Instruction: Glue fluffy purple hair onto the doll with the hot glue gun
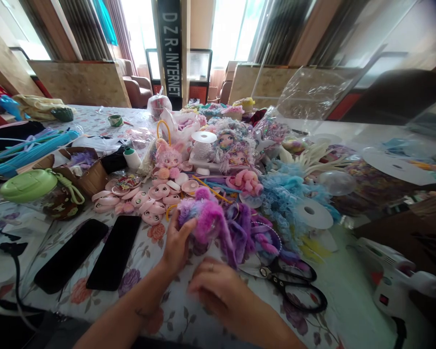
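Note:
My left hand point(178, 242) is closed around a fluffy purple and pink plush piece point(206, 215) with a patch of blue, its thumb lying across the near side. Just below it is my right hand point(216, 286), a ring on one finger, its fingers curled together and blurred by motion. Whatever they may pinch is hidden. Purple plush strips point(240, 232) trail from beside the fluffy piece toward the right. Black-handled scissors point(294, 283) rest to the right of my right hand. Pale pink doll-face parts point(156, 198) are heaped beyond my left hand.
Two black phones point(114, 252) lie on the flowered cloth to the left. Blue ruffled trim point(287, 194) and a white spool point(311, 213) sit to the right. A white glue gun point(388, 271) stands at the right edge. Decorated dolls point(236, 145) pile up behind.

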A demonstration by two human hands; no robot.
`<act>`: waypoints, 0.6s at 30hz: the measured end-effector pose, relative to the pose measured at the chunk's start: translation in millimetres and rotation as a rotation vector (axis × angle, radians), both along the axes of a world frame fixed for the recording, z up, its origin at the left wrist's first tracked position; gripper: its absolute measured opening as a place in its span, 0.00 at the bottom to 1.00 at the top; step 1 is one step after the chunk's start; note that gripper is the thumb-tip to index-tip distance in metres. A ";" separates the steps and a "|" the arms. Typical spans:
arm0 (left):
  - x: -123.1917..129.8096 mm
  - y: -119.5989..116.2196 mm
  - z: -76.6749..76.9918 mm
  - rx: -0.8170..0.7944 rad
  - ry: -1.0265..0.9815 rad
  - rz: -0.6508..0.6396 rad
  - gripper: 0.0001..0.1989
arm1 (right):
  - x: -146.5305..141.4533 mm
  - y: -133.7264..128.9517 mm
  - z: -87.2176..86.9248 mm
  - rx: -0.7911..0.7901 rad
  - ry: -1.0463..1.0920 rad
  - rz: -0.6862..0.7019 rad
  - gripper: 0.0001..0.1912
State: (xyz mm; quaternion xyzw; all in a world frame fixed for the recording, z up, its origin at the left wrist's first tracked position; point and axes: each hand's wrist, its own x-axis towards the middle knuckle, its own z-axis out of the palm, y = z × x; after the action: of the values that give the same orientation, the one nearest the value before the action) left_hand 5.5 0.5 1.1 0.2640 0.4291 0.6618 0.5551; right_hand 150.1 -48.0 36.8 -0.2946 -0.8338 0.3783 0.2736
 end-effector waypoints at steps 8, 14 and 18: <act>-5.5 4.2 4.9 -0.003 -0.190 -0.047 0.28 | 34.8 26.9 14.8 0.006 0.131 -0.439 0.09; -3.6 -3.9 -2.8 0.073 -0.110 -0.300 0.32 | 20.6 40.7 -0.4 0.260 0.203 -0.749 0.21; -3.8 -5.1 -3.0 0.030 0.054 -0.311 0.47 | 6.3 44.2 -12.7 0.008 0.192 -0.689 0.28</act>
State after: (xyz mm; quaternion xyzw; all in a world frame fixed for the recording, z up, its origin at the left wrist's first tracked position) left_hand 1.7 -4.7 -2.0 0.3534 0.3878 0.5670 0.6350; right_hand 156.5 -3.8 24.0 -0.5207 -0.6574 0.2865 0.4632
